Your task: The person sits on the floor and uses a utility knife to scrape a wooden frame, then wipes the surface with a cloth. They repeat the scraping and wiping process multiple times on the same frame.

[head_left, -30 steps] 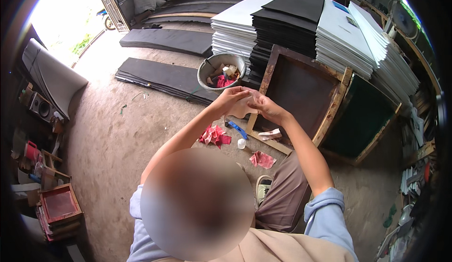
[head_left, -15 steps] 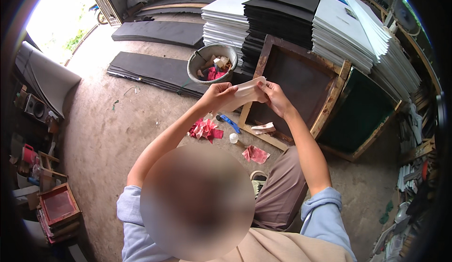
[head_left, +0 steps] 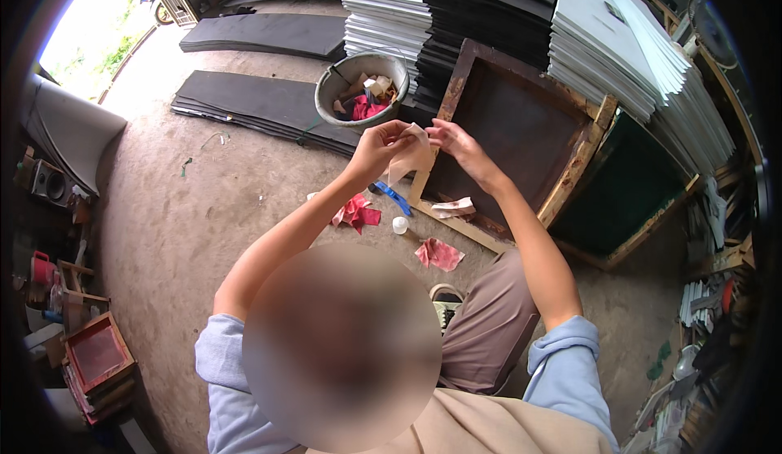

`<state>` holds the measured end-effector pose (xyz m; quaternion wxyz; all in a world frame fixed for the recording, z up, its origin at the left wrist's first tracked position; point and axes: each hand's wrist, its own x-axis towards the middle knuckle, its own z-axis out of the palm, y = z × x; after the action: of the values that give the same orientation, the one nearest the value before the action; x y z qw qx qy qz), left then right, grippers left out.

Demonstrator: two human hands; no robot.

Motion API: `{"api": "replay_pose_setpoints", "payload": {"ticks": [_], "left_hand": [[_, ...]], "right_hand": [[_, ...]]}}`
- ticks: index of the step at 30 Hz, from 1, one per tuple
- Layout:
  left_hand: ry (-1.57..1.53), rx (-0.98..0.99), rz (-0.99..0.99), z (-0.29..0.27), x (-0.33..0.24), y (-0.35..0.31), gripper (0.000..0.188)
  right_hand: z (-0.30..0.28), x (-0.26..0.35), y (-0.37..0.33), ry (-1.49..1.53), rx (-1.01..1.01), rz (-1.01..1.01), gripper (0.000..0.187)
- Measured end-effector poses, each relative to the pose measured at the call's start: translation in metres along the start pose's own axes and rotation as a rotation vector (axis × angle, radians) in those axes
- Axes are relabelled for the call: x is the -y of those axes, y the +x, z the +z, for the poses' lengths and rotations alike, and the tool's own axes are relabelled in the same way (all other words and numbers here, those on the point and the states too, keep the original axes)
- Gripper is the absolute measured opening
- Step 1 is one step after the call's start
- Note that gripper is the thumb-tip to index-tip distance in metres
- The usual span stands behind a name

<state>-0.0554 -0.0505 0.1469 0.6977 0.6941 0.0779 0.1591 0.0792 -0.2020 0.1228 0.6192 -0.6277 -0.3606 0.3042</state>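
Observation:
A thin whitish cloth (head_left: 413, 157) hangs folded from my left hand (head_left: 378, 151), pinched between thumb and fingers. Just right of it, my right hand (head_left: 463, 149) is raised with its fingers parted, close to the cloth's upper edge and holding nothing. Below the hands, a wooden-framed mesh screen (head_left: 521, 128) leans with its lower edge on the floor. A crumpled white cloth with dark stains (head_left: 453, 208) lies on that lower edge. Red and pink rags (head_left: 356, 214), a blue-handled tool (head_left: 396, 200), a small white bottle (head_left: 400, 225) and a pink-stained cloth (head_left: 440, 254) lie on the floor.
A grey bucket (head_left: 327, 99) of scraps stands beyond my hands. Stacks of black sheets (head_left: 476, 14) and white sheets (head_left: 599, 38) rise behind the screen. A green mesh screen (head_left: 615, 193) leans at right. Long black sheets (head_left: 252, 103) lie left of the bucket.
Both hands held the cloth stretched between them. My right hand has let go, and the cloth now hangs from my left hand. The view has shifted slightly.

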Motion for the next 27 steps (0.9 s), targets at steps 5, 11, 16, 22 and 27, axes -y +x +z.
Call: {"api": "replay_pose_setpoints", "payload": {"ticks": [5,11,16,22,27], "left_hand": [[0.015,0.046,-0.004,0.011,0.008,0.005,0.018],[0.137,-0.103,0.029,0.026,0.014,0.013,0.019],[-0.213,-0.032,-0.016,0.026,0.018,0.017,0.018],[0.065,-0.045,0.055,0.032,-0.002,0.02,0.024],[0.191,0.111,0.142,0.024,-0.002,0.022,0.03]], "right_hand": [[0.007,0.003,-0.008,-0.014,0.173,0.033,0.04],[-0.023,0.009,-0.02,-0.058,0.129,0.159,0.024],[-0.026,0.022,-0.031,0.169,0.201,0.273,0.04],[-0.046,0.028,-0.043,0.065,0.087,0.287,0.067],[-0.044,0.027,-0.036,-0.051,0.114,0.165,0.077]]}}
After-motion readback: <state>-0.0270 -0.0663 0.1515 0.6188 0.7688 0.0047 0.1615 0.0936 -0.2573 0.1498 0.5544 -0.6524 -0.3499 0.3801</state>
